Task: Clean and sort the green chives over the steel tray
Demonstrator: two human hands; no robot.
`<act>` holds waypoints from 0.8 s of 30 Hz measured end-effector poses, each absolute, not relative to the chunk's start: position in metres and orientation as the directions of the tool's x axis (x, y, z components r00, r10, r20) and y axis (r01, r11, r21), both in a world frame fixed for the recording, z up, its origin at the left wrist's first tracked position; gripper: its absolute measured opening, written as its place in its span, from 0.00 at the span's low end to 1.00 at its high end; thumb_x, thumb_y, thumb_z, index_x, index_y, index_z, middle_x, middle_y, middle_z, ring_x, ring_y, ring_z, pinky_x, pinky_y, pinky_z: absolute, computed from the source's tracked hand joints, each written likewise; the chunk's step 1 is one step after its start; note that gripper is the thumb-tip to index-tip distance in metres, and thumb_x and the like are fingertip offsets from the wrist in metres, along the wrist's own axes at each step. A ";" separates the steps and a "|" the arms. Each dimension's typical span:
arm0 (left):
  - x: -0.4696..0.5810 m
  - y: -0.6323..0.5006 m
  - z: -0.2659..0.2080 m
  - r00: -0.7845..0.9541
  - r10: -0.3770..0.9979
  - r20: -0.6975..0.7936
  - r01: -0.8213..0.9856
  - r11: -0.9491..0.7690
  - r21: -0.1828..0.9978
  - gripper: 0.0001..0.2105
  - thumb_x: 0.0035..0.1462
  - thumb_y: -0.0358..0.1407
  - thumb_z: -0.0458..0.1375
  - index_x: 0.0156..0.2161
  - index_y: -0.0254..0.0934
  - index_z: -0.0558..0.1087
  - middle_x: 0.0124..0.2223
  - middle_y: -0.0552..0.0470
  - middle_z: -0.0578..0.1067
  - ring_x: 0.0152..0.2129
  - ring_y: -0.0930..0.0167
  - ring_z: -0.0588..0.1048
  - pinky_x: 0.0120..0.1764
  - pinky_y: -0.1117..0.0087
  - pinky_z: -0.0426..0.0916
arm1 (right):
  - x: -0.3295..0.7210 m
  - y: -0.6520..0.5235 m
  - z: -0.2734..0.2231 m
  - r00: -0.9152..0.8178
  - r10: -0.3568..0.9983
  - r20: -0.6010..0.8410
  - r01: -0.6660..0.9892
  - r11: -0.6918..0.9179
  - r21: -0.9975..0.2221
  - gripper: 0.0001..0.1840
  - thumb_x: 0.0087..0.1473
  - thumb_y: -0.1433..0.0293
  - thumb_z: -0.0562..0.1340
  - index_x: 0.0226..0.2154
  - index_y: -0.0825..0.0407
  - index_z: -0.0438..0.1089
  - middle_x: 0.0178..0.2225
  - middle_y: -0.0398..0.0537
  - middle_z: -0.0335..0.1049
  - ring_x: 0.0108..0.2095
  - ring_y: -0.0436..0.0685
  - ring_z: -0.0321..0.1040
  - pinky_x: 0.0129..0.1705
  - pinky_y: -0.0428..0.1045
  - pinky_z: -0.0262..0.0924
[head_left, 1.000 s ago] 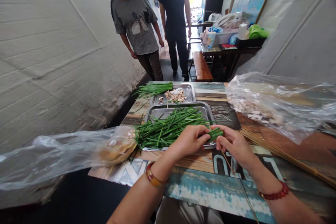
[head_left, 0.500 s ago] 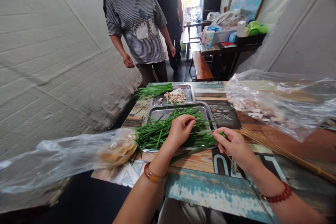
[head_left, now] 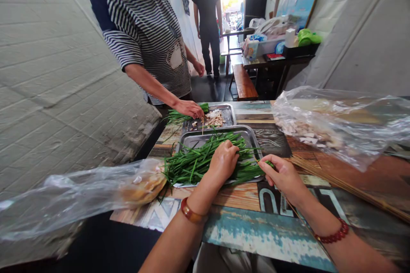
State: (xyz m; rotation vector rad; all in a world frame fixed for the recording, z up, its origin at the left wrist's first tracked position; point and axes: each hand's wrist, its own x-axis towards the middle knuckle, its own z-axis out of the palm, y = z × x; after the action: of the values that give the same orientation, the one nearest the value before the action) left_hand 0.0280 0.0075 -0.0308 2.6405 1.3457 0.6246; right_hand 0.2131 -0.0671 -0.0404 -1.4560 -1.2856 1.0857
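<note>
A metal tray (head_left: 255,136) in front of me holds a heap of long green garlic chives (head_left: 192,158). My left hand (head_left: 225,158) is over the heap, its fingers curled down and closed on chives; the fingertips are partly hidden. At the tray's right edge my right hand (head_left: 278,172) is closed in a pinch on a thin bamboo skewer (head_left: 290,201), which slants down toward me. A bit of green chive shows by the skewer's tip, at my right fingers. More skewers (head_left: 349,187) lie in a bundle to the right of that hand.
A second tray (head_left: 231,115) behind holds chopped pale pieces and more chives; a co-worker's hand (head_left: 189,108) reaches over it. Plastic bags lie at left (head_left: 141,183) and right (head_left: 333,123). Beyond the table (head_left: 243,230) are a bench (head_left: 244,83) and another person (head_left: 207,21).
The co-worker has come closer and reached a hand down to the far tray. My left hand has lowered into the chives, its fingers curling down. My right hand has barely moved.
</note>
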 end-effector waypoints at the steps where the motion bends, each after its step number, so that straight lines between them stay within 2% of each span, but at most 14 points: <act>1: 0.028 0.007 -0.031 0.518 0.797 0.309 0.756 -0.596 0.271 0.06 0.57 0.28 0.57 0.37 0.33 0.76 0.37 0.45 0.73 0.36 0.66 0.71 0.41 0.66 0.67 | 0.213 -0.067 -0.041 0.078 0.996 -0.053 0.226 -0.069 -0.972 0.18 0.53 0.54 0.59 0.31 0.53 0.68 0.11 0.34 0.56 0.14 0.47 0.53 0.19 0.44 0.47; 5: 0.030 0.006 -0.030 0.490 0.793 0.361 0.744 -0.597 0.302 0.07 0.59 0.28 0.54 0.34 0.34 0.75 0.34 0.46 0.73 0.34 0.67 0.71 0.38 0.67 0.66 | 0.214 -0.065 -0.042 0.079 0.996 -0.038 0.213 -0.054 -0.976 0.17 0.54 0.55 0.59 0.32 0.53 0.68 0.12 0.34 0.56 0.14 0.47 0.53 0.20 0.44 0.47; 9: 0.033 0.003 -0.026 0.438 0.795 0.420 0.599 -0.606 0.523 0.06 0.56 0.26 0.55 0.31 0.35 0.73 0.33 0.50 0.72 0.32 0.71 0.71 0.37 0.71 0.64 | 0.214 -0.065 -0.045 0.087 0.996 -0.025 0.143 -0.037 -0.989 0.18 0.54 0.55 0.60 0.33 0.53 0.69 0.13 0.34 0.57 0.15 0.47 0.53 0.19 0.44 0.47; 12: 0.037 -0.001 -0.021 0.420 0.830 0.366 0.489 -0.547 0.679 0.06 0.53 0.25 0.55 0.30 0.34 0.73 0.29 0.52 0.72 0.28 0.73 0.70 0.33 0.74 0.63 | 0.213 -0.065 -0.047 0.099 0.995 -0.010 0.113 -0.021 -0.993 0.18 0.53 0.54 0.61 0.33 0.53 0.69 0.15 0.35 0.58 0.15 0.47 0.54 0.19 0.44 0.47; 16: 0.041 -0.006 -0.015 0.403 0.880 0.252 0.411 -0.420 0.809 0.05 0.53 0.26 0.55 0.30 0.33 0.73 0.27 0.53 0.73 0.26 0.74 0.69 0.31 0.75 0.62 | 0.212 -0.065 -0.048 0.110 0.994 0.002 0.129 -0.012 -0.992 0.18 0.53 0.54 0.61 0.35 0.53 0.70 0.15 0.35 0.58 0.15 0.47 0.54 0.18 0.44 0.47; 19: 0.042 -0.008 -0.013 0.397 0.900 0.177 0.370 -0.334 0.867 0.06 0.54 0.29 0.55 0.31 0.32 0.74 0.28 0.52 0.74 0.26 0.74 0.70 0.31 0.75 0.63 | 0.212 -0.066 -0.047 0.109 0.994 0.031 0.169 0.012 -0.986 0.19 0.54 0.55 0.61 0.37 0.54 0.71 0.15 0.36 0.58 0.14 0.47 0.54 0.18 0.44 0.47; 24: 0.042 -0.010 -0.011 0.399 0.906 0.144 0.362 -0.300 0.883 0.06 0.54 0.30 0.57 0.31 0.32 0.76 0.31 0.50 0.77 0.29 0.72 0.73 0.34 0.74 0.64 | 0.211 -0.069 -0.042 0.104 0.989 0.107 0.265 0.076 -0.961 0.17 0.55 0.58 0.60 0.37 0.53 0.74 0.16 0.37 0.60 0.15 0.47 0.55 0.19 0.44 0.50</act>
State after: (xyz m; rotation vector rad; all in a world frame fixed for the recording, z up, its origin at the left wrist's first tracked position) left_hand 0.0423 -0.0097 -0.0106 1.8496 1.0927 0.8508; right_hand 0.2110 -0.0687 -0.0422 -1.3800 -1.3504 0.9175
